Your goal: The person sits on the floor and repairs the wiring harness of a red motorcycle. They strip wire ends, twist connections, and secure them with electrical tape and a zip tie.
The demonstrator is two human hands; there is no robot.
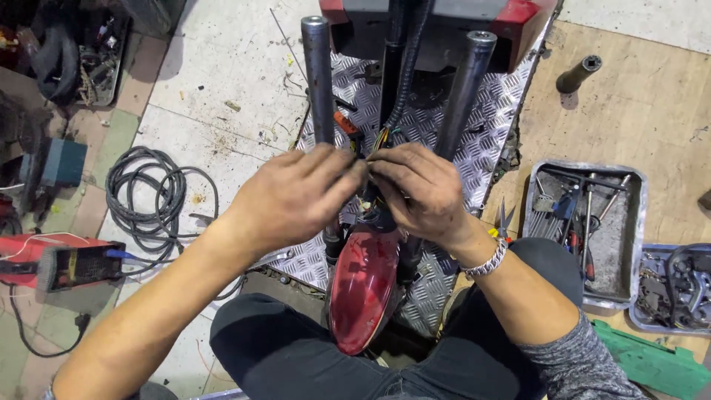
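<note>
My left hand (292, 196) and my right hand (422, 189) meet fingertip to fingertip over a bundle of coloured wires (379, 139) that runs down from a black corrugated cable sleeve (406, 70). Both hands pinch the wiring between two upright steel fork tubes, the left fork tube (318, 74) and the right fork tube (465, 89). A red front mudguard (363, 289) sits below my hands, between my knees. An orange connector (345, 123) shows just above my left fingers. What my fingertips grip is mostly hidden.
A checker-plate metal ramp (444, 126) lies under the forks. To the right, a metal tray (637, 222) holds hand tools, and a second tray (678, 289) holds parts. Pliers (505, 221) lie by my right wrist. A coiled grey cable (144, 192) and a red machine (59, 259) sit at left.
</note>
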